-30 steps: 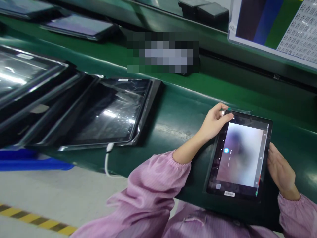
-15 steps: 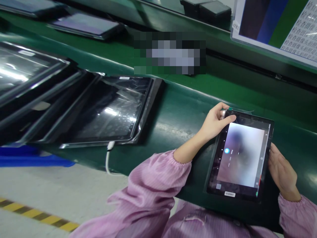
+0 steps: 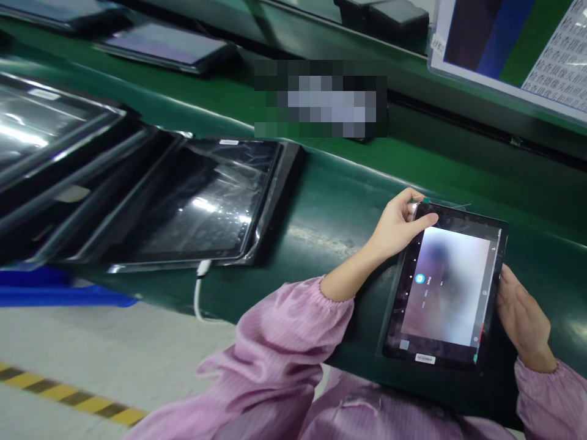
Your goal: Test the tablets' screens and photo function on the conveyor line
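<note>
A black tablet [image 3: 447, 287] with a lit, blurry camera picture is held above the green bench at the right. My left hand [image 3: 403, 223] grips its upper left corner, thumb on the front border and fingers partly hidden behind. Along the tablet's right edge, my right hand [image 3: 524, 318] holds it with the fingers partly behind. A white barcode label [image 3: 425, 359] sits on the tablet's lower border. Left of my left arm lies a dark tablet in clear film [image 3: 206, 195], screen unlit, with a white cable [image 3: 199, 293] at its lower edge.
More film-wrapped tablets [image 3: 41, 128] overlap at the left of the bench [image 3: 330, 208]. Another tablet [image 3: 167, 46] lies on the green strip behind. A sign [image 3: 513, 52] stands at the upper right. A blue object [image 3: 64, 290] is at the lower left, above the floor.
The view has shifted very slightly. Both hands keep the same hold on the lit tablet, and its screen looks nearly the same.
</note>
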The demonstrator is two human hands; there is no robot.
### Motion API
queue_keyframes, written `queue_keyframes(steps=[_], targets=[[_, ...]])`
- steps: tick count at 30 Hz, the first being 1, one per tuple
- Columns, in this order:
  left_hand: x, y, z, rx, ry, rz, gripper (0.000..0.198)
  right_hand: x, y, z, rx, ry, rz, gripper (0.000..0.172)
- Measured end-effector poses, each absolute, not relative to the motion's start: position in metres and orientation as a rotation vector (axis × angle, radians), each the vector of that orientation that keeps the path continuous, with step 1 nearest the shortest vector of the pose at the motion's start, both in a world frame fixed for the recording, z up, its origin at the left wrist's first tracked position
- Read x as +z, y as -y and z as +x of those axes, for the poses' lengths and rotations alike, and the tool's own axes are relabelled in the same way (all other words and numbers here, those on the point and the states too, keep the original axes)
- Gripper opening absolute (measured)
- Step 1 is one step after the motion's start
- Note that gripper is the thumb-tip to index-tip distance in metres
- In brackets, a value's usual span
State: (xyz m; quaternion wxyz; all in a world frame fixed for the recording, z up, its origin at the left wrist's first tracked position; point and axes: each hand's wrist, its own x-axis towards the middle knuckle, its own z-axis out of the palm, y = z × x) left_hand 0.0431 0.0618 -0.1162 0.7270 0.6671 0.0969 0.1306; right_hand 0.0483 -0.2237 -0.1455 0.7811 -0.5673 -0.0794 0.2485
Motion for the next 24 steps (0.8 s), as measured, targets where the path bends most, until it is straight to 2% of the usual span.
queue_keyframes(steps=[24], targets=[[-0.1149,-0.0646,0.0419,0.243,-0.142,1.381,0.038,-0.1455,0.2251,0.0478,0.526,0.150,-1.241,0.043]])
